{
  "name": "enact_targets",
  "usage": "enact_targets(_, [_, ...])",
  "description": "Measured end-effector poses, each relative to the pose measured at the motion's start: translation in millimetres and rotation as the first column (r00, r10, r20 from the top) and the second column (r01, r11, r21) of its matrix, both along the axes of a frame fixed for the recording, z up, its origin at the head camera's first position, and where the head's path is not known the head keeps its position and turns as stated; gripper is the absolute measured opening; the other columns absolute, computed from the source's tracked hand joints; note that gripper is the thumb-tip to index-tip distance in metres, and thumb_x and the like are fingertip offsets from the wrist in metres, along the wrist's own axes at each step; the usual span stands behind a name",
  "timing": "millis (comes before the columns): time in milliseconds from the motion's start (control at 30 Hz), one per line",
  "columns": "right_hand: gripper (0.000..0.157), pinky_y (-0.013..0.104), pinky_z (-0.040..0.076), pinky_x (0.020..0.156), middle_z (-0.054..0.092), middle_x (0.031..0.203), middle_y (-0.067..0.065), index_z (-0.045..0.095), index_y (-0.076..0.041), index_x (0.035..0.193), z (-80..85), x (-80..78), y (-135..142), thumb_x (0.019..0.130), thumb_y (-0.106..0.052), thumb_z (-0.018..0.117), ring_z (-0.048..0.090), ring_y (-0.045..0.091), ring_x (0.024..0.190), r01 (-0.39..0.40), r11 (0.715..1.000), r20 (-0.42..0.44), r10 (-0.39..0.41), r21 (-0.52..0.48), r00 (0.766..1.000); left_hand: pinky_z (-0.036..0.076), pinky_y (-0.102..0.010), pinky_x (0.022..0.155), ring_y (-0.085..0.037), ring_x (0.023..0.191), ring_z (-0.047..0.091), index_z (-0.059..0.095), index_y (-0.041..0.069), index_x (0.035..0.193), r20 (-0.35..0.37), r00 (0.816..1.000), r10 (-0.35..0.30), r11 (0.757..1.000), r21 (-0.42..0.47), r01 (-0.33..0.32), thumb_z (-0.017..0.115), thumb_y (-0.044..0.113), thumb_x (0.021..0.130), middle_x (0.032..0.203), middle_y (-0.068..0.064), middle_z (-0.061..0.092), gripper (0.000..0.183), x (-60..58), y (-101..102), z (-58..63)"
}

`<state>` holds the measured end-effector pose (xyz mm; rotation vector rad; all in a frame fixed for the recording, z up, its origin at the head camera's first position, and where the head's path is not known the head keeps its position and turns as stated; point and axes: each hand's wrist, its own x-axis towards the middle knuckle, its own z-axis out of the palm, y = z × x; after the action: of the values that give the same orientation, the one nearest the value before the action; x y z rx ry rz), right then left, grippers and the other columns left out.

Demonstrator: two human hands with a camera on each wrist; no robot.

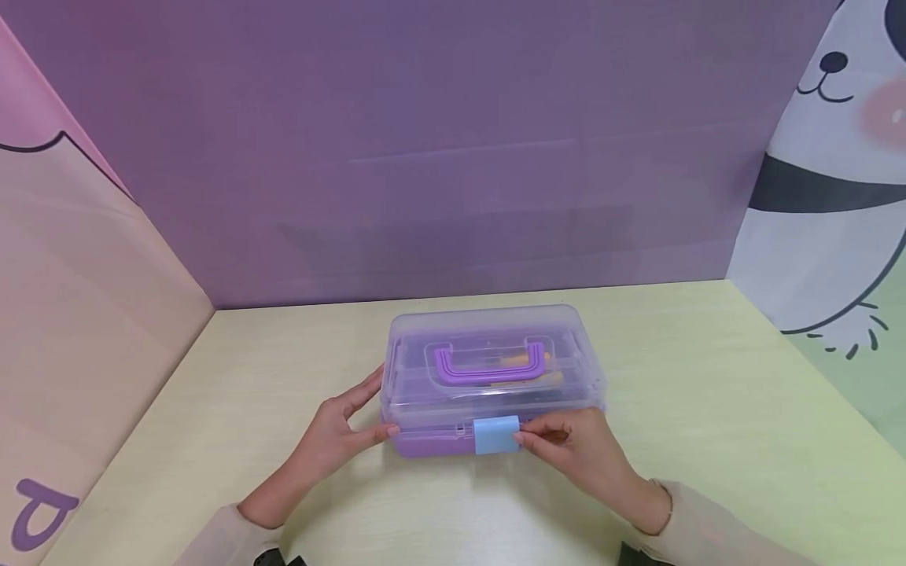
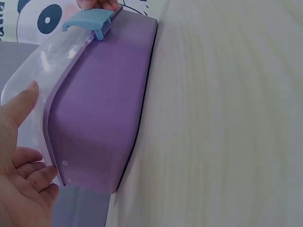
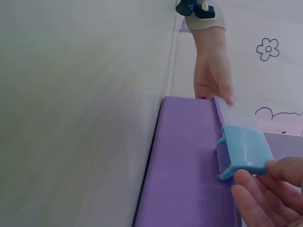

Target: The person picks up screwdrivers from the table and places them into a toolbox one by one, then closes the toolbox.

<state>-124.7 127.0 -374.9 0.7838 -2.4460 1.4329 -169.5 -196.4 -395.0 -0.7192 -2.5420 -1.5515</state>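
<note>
A storage box (image 1: 418,397) with a purple base (image 2: 99,109), a clear lid (image 2: 28,66) and a purple carry handle (image 1: 488,376) stands on the table, its lid down. On its front is a light blue latch (image 1: 497,436), which sticks out from the base in both wrist views. My right hand (image 1: 583,452) pinches the latch's right edge between thumb and fingers. At the left front corner my left hand (image 1: 333,431) holds the box, thumb at the front and fingers along the side at the lid's rim. Orange-yellow items (image 1: 527,360) show dimly through the lid; their kind cannot be told.
The pale wood-grain table (image 1: 283,346) runs back to a purple wall panel (image 1: 453,157). A pinkish panel (image 1: 78,299) rises on the left, and one printed with a panda (image 1: 835,236) on the right.
</note>
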Motion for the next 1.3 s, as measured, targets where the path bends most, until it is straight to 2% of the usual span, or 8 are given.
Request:
enact_targets(200, [0.013, 0.021, 0.054, 0.055, 0.072, 0.073, 0.005, 0.074, 0.000, 0.081, -0.2, 1.5, -0.1, 0.083, -0.012, 0.072, 0.066, 0.011, 0.062, 0.033, 0.999, 0.102, -0.033, 0.005, 0.994, 0.030, -0.049, 0.105, -0.030, 0.135, 0.033, 0.043, 0.008, 0.141, -0.004, 1.000, -0.010, 1.000, 0.007, 0.010, 0.077, 0.015, 0.078, 0.148, -0.005, 0.036, 0.073, 0.4, 0.1, 0.1])
enact_targets(300, [0.013, 0.021, 0.054, 0.055, 0.072, 0.073, 0.005, 0.075, -0.001, 0.081, -0.4, 1.4, -0.3, 0.084, -0.014, 0.072, 0.067, 0.012, 0.062, 0.041, 0.999, 0.102, -0.042, 0.012, 0.994, 0.031, -0.049, 0.106, -0.030, 0.135, 0.033, 0.043, 0.008, 0.142, -0.003, 1.000, -0.005, 1.000, 0.002, 0.005, 0.077, 0.016, 0.078, 0.148, -0.004, 0.035, 0.073, 0.8, -0.2, 0.4])
enact_targets(633, [0.010, 0.021, 0.053, 0.053, 0.071, 0.070, 0.001, 0.075, -0.004, 0.077, -2.1, 0.7, -4.4, 0.084, -0.011, 0.071, 0.062, 0.001, 0.061, 0.064, 0.998, 0.036, -0.065, 0.030, 0.997, 0.031, -0.049, 0.105, -0.031, 0.135, 0.033, 0.043, 0.008, 0.142, -0.009, 1.000, -0.001, 1.000, -0.009, 0.000, 0.078, 0.016, 0.078, 0.148, -0.005, 0.035, 0.073, 1.1, -1.0, 1.3])
enact_targets(800, [0.009, 0.020, 0.054, 0.055, 0.072, 0.071, 0.003, 0.075, -0.003, 0.078, -2.5, 1.5, -4.7, 0.084, -0.008, 0.071, 0.065, 0.003, 0.063, 0.051, 0.998, 0.028, -0.052, 0.039, 0.998, 0.031, -0.038, 0.107, -0.026, 0.135, 0.033, 0.042, 0.011, 0.142, 0.008, 1.000, 0.007, 1.000, -0.015, -0.007, 0.078, 0.019, 0.077, 0.149, -0.002, 0.035, 0.075, 1.5, -1.7, 0.2])
enact_targets(900, [0.008, 0.019, 0.054, 0.057, 0.072, 0.072, 0.005, 0.075, -0.001, 0.078, -3.3, 1.4, -4.6, 0.083, -0.005, 0.070, 0.067, 0.005, 0.064, 0.036, 0.998, 0.019, -0.037, 0.048, 0.999, 0.031, -0.035, 0.107, -0.027, 0.135, 0.033, 0.042, 0.011, 0.142, -0.001, 1.000, 0.005, 1.000, -0.015, -0.005, 0.078, 0.019, 0.077, 0.148, -0.003, 0.035, 0.074, 1.4, -1.7, -0.6])
enact_targets(1133, [0.004, 0.016, 0.053, 0.056, 0.072, 0.072, 0.008, 0.074, 0.001, 0.077, -4.9, 0.5, -5.1, 0.080, -0.001, 0.071, 0.067, 0.007, 0.063, 0.026, 0.996, -0.030, -0.023, 0.082, 0.999, 0.030, -0.047, 0.106, -0.030, 0.135, 0.032, 0.043, 0.009, 0.142, -0.014, 1.000, -0.003, 1.000, 0.001, 0.003, 0.077, 0.016, 0.079, 0.148, -0.005, 0.035, 0.072, 1.3, -0.4, 0.3])
enact_targets(1300, [0.004, 0.013, 0.052, 0.056, 0.071, 0.070, 0.007, 0.074, 0.001, 0.076, -5.4, -0.3, -4.6, 0.079, 0.000, 0.072, 0.067, 0.007, 0.061, 0.037, 0.990, -0.109, -0.022, 0.136, 0.994, 0.029, -0.046, 0.106, -0.030, 0.135, 0.031, 0.042, 0.007, 0.142, -0.005, 1.000, -0.011, 1.000, 0.008, 0.011, 0.077, 0.015, 0.079, 0.148, -0.004, 0.035, 0.072, 1.3, 0.7, 1.2])
